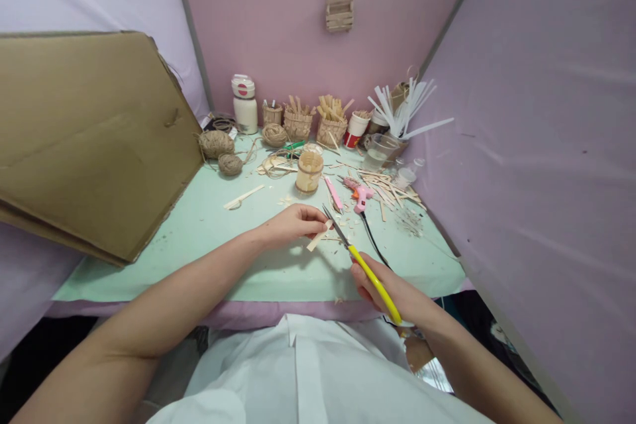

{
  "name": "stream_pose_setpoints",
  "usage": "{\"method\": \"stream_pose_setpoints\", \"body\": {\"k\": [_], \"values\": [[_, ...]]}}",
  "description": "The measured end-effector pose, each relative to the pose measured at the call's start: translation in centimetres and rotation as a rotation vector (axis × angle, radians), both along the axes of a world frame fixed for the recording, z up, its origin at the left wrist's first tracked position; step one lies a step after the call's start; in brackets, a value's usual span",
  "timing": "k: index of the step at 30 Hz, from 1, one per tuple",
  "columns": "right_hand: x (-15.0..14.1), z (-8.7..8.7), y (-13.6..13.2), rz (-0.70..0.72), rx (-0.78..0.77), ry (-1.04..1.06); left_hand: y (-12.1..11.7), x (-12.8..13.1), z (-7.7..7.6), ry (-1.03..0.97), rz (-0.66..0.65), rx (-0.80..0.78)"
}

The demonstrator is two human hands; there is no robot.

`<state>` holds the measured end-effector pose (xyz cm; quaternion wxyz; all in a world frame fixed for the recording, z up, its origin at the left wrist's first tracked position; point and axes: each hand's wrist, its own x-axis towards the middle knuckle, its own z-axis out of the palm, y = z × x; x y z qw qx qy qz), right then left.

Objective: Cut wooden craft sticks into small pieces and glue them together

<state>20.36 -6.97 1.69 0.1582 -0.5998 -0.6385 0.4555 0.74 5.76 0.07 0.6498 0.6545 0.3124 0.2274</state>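
gripping yellow scissors [373, 281] — right hand [380, 285]; left hand [299, 222] pinches a wood strip [319, 237] — no writing legible.

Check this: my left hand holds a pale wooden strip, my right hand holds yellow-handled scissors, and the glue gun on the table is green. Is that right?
Not quite: the head view shows that the glue gun on the table is pink. Your left hand does hold a pale wooden strip, and your right hand yellow-handled scissors.
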Motion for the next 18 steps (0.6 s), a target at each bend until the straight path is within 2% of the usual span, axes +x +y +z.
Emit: {"method": "stream_pose_setpoints", "body": {"k": [7,18], "values": [[0.02,0.09,0.01,-0.005,-0.006,-0.002,0.05,0.01,-0.05,0.024,0.001,0.022],[0.55,-0.74,-0.03,-0.026,-0.044,0.065,-0.09,-0.15,0.29,0.063,-0.011,0.017]]}}
